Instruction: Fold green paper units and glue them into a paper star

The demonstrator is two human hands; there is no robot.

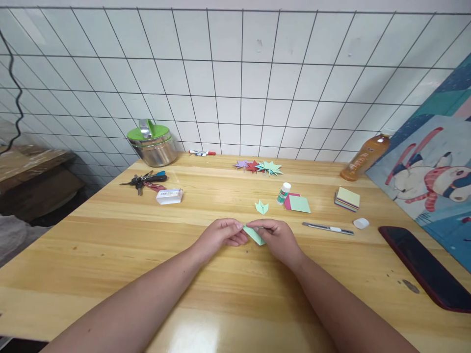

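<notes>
Between my two hands is a piece of folded light green paper (254, 236), held just above the wooden table. My left hand (224, 233) pinches its left corner between thumb and fingertips. On the other side my right hand (275, 239) grips the paper's right part, and its fingers cover some of the folds. A small folded green paper piece (262, 207) with pointed tips lies just beyond my hands. Behind it to the right, a glue stick (283, 193) stands upright beside flat green and magenta paper squares (300, 204).
Finished-looking paper stars (270, 168) lie near the tiled wall. To the right are a utility knife (327, 228), white cap (361, 223), paper stack (347, 198), bottle (366, 156) and phone (423, 264). Keys (140, 182), a white box (169, 196) and a lidded pot (152, 144) sit left.
</notes>
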